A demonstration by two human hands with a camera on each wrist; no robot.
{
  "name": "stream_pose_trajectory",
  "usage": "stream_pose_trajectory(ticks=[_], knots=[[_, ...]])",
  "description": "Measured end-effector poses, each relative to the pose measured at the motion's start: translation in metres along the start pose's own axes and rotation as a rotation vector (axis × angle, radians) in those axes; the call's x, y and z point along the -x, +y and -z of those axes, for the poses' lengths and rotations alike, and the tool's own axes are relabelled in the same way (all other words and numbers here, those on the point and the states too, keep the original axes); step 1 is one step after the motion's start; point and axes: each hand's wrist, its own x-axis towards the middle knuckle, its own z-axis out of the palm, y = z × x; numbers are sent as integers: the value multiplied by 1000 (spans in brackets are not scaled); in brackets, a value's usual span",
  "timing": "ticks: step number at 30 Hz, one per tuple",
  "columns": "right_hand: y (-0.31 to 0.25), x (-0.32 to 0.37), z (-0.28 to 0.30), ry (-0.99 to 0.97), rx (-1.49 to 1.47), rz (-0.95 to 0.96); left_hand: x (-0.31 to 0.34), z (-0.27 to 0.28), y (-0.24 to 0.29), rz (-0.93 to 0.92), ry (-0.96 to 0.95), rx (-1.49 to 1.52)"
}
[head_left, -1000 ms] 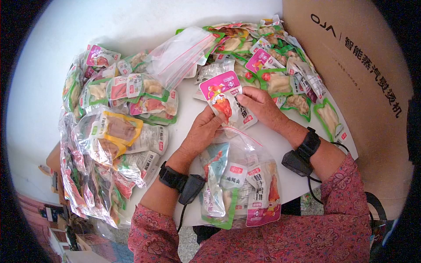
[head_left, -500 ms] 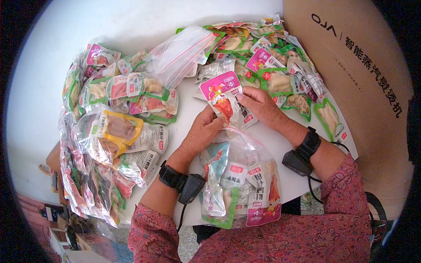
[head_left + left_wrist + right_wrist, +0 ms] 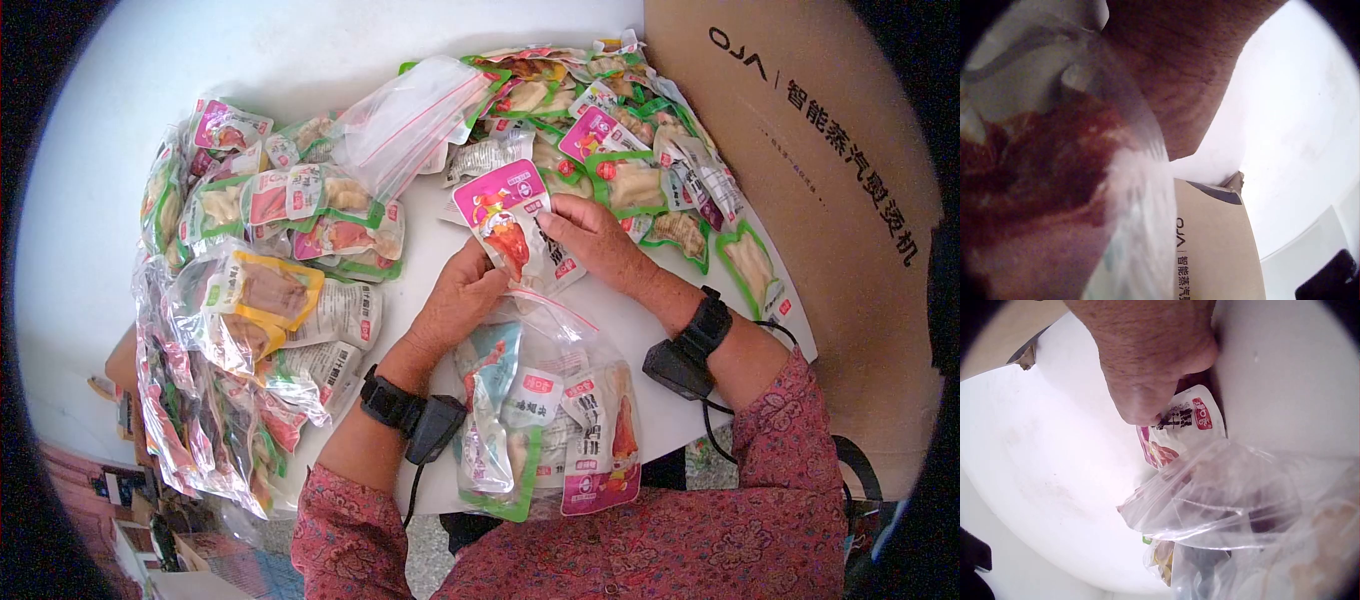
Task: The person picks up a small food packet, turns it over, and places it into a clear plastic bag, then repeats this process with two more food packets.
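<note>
Both hands hold a pink and white food pouch (image 3: 507,228) with a reddish piece of meat printed on it, tilted over the middle of the table in the head view. My left hand (image 3: 462,298) grips its lower left edge. On the right edge, my right hand (image 3: 598,245) pinches it between thumb and fingers; the right wrist view also shows the pouch (image 3: 1191,419) beneath that hand. Just below the hands lies a clear zip bag (image 3: 545,325) with several pouches inside, including a pink-ended pouch (image 3: 605,440). Clear plastic (image 3: 1141,206) covers much of the left wrist view.
Packed bags of food pouches (image 3: 250,290) pile up on the left. Another heap of pouches (image 3: 620,150) spreads along the back right. A clear bag with a red zip line (image 3: 410,120) lies at the back. A large cardboard box (image 3: 800,200) stands at the right edge.
My left thumb has drawn back slightly from the pouch's printed front. The pouch and both hands stay in nearly the same place.
</note>
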Motion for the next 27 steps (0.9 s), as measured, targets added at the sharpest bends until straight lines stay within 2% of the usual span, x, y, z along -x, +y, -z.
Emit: stream_pose_trajectory(ticks=[13,18,27], knots=[[6,-1,0,22,-10,20,-1,0,-3,-23,-18,92],[12,-4,1,66,141,136,-3,0,-9,-38,-30,114],[8,-2,0,58,88,77,-2,0,-8,-44,-29,134]])
